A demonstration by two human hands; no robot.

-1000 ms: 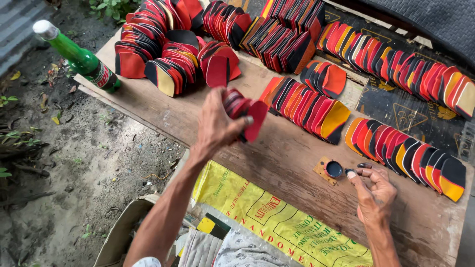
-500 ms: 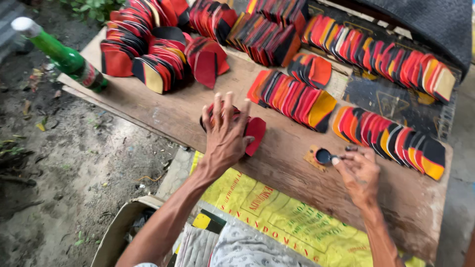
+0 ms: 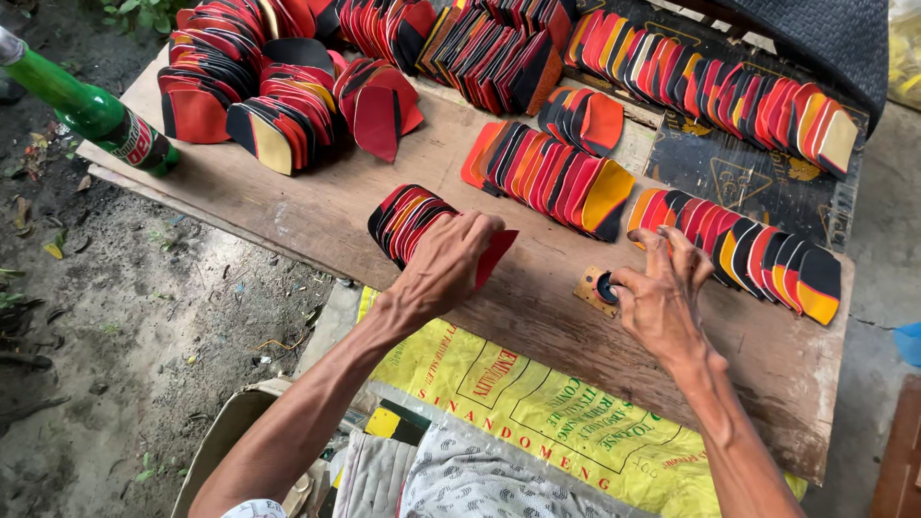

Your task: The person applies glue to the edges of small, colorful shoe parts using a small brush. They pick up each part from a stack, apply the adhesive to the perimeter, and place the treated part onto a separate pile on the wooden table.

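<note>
The left hand [image 3: 449, 261] lies closed over a fanned stack of red, black and yellow pieces [image 3: 413, 223], fingers curled on top and pressing it against the wooden board [image 3: 317, 206], near its front edge. I judge that the pieces can slide apart or fall off this edge if the hand pushes sideways, because they overlap loosely and lean on each other. The right hand [image 3: 662, 293] pinches a small dark round object [image 3: 606, 288] that sits on a little tan square, with thumb and fingers together around it; a slip there can knock the object toward the row of pieces [image 3: 758, 254] just behind it. The left forearm comes up from the lower left, wrist bent down. The right forearm comes from the lower right, palm down. A green bottle [image 3: 91, 110] lies at the board's far left corner, well apart.
</note>
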